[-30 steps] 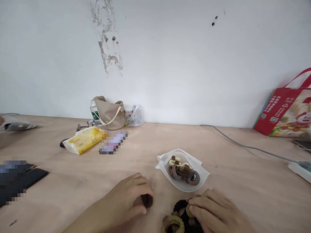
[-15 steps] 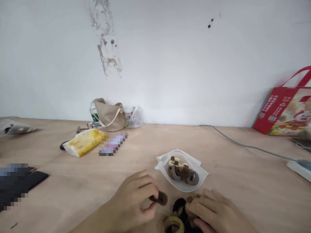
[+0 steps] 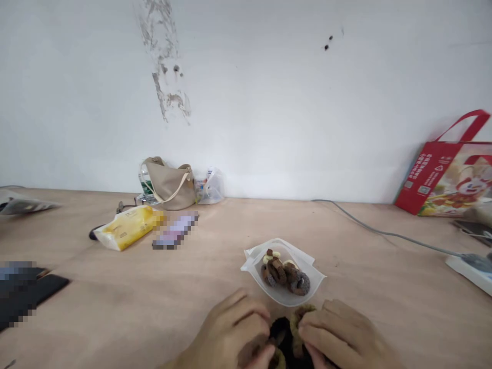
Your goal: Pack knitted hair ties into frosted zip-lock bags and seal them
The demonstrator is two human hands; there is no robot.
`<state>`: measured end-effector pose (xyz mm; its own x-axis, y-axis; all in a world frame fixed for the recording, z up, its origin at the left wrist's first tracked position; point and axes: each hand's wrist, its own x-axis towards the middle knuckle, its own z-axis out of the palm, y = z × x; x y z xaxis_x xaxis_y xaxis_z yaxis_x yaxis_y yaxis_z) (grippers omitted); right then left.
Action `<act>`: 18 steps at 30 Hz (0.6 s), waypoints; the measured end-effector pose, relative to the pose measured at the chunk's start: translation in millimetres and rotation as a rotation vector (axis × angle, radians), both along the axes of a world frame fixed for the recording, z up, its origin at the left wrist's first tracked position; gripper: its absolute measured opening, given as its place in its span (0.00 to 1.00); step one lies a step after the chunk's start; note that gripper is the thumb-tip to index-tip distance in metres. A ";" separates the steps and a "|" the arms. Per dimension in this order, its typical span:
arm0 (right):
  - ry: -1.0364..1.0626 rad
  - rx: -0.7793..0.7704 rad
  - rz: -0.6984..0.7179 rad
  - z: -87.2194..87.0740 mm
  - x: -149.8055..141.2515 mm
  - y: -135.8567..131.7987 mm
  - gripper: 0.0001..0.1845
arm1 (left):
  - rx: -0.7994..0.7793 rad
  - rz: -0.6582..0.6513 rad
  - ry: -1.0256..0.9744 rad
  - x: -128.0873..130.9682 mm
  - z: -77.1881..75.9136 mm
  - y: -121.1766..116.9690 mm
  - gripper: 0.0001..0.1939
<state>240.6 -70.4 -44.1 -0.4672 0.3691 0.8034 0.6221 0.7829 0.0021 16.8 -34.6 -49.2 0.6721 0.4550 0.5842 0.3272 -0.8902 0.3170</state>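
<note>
Fuzzy hair ties [image 3: 286,333] lie bunched between my two hands at the bottom edge of my view, at about 6 o'clock. My left hand [image 3: 226,328] has a clenched grip on a dark brown hair tie [image 3: 251,351], pinched in the fingers and partly covered by them. My right hand [image 3: 342,335] is clenched as well, its fingers curled over an olive hair tie [image 3: 302,320] that rises against a black hair tie [image 3: 282,330]. The black one sits in the gap between my hands, and I cannot tell how much of it either hand is holding. Another olive hair tie [image 3: 277,360] barely shows below, cut off by the frame. Just past my hands at 12 o'clock, a clear zip bag [image 3: 250,266] lies on the desk [image 3: 96,307], holding a small pile of brown, grey and cream hair ties [image 3: 284,274]. Farther off at 11 o'clock, a yellow packet [image 3: 126,230] lies on the desk, and a beige shoulder bag [image 3: 167,187] stands against the wall [image 3: 269,102]. A red gift bag [image 3: 448,179] leans on the wall at 2 o'clock, and a grey cable [image 3: 384,234] runs from there toward a white power strip [image 3: 471,271].
</note>
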 end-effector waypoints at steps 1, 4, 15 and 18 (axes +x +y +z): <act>-0.003 0.014 -0.016 1.7 1.4 1.8 0.14 | 0.030 -0.031 0.005 -5.5 -6.7 -2.1 0.04; -0.019 0.026 -0.111 -0.3 6.5 11.7 0.11 | 0.147 -0.054 0.030 -15.0 -19.3 -5.6 0.11; -0.013 -0.033 -0.071 0.0 30.3 3.8 0.12 | 0.210 -0.053 0.071 -11.2 -5.5 -8.2 0.16; -0.045 -0.015 0.006 1.8 33.7 -4.8 0.10 | 0.192 0.004 0.034 -11.1 9.4 -7.7 0.13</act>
<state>274.3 -75.3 -42.3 -0.5047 0.3780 0.7761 0.6167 0.7870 0.0177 5.7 -42.3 -39.8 0.6911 0.3402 0.6377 0.3385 -0.9319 0.1303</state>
